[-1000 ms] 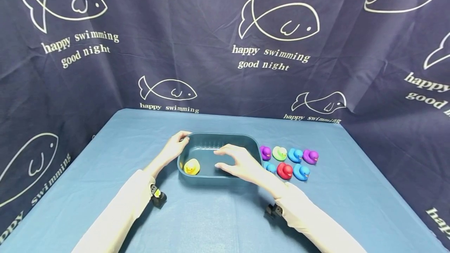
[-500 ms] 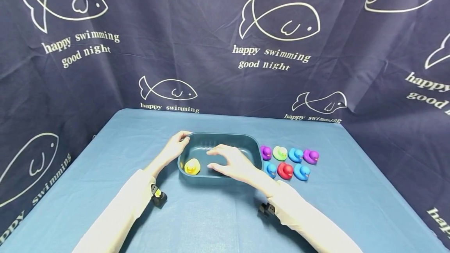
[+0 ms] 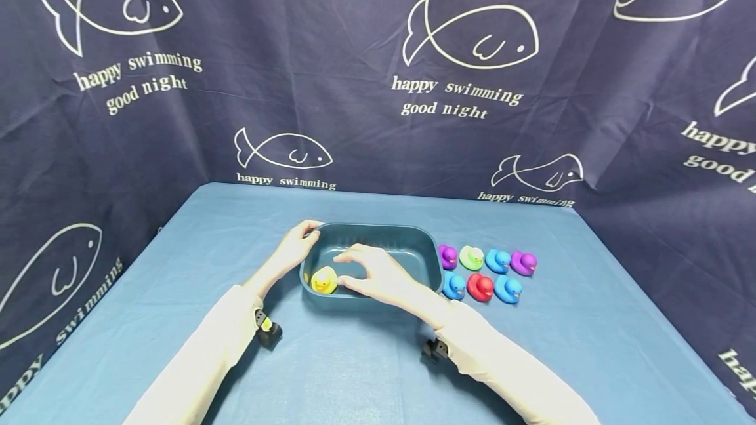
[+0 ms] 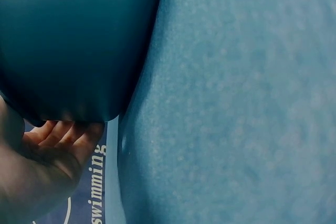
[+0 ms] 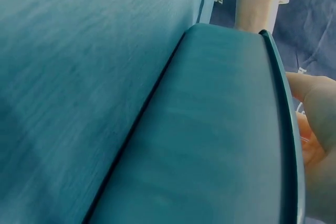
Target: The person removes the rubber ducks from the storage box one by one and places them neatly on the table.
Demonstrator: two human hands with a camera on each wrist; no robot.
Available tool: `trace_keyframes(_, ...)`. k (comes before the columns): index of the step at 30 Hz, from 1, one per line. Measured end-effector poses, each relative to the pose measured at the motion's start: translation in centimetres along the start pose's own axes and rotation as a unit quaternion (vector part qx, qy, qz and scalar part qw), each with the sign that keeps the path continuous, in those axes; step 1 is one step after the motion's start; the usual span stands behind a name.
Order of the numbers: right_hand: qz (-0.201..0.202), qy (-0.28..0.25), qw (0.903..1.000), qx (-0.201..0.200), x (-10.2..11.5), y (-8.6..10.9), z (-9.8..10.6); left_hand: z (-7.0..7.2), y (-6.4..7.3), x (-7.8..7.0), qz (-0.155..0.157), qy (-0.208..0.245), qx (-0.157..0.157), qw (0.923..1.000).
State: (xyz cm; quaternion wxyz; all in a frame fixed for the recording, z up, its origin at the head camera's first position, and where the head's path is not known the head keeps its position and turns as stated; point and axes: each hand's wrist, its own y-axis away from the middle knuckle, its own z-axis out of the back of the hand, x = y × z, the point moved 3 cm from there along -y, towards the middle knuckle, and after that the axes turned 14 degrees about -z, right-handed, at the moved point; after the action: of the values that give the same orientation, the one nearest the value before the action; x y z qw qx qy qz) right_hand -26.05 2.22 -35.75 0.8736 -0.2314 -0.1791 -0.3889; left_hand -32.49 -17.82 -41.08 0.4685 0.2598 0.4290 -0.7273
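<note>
A dark teal rectangular tub (image 3: 372,305) with rounded corners stands on the table, a yellow rubber duck (image 3: 324,280) in its front left corner. My left hand (image 3: 292,248) holds the tub's left end by the rim; the left wrist view has its fingers (image 4: 65,137) against the outer wall. Inside the tub, my right hand (image 3: 378,274) is spread, thumb tip right beside the duck and fingers higher up. Whether the thumb touches the duck I cannot tell. From the right wrist, the tub's long wall (image 5: 205,129) hides most of that hand.
Several rubber ducks sit in two rows right of the tub, among them a red duck (image 3: 480,287), a green duck (image 3: 471,258) and a blue duck (image 3: 508,289). A dark curtain (image 3: 366,136) with fish drawings hangs behind the blue-covered table (image 3: 354,372).
My right hand has moved left across the tub, from its middle to beside the yellow duck. My left hand keeps its place on the rim.
</note>
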Motion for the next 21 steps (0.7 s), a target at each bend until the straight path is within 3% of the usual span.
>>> trace_keyframes(7,0.016,0.002,0.9998,0.013,0.7,-0.8,-0.9,0.1,0.0,0.2,0.010,0.006,0.006,0.9999)
trace_keyframes(21,0.031,0.012,0.9992,0.022,1.0,-2.0,-2.8,0.1,0.0,0.0,-0.015,0.003,0.005,0.9999)
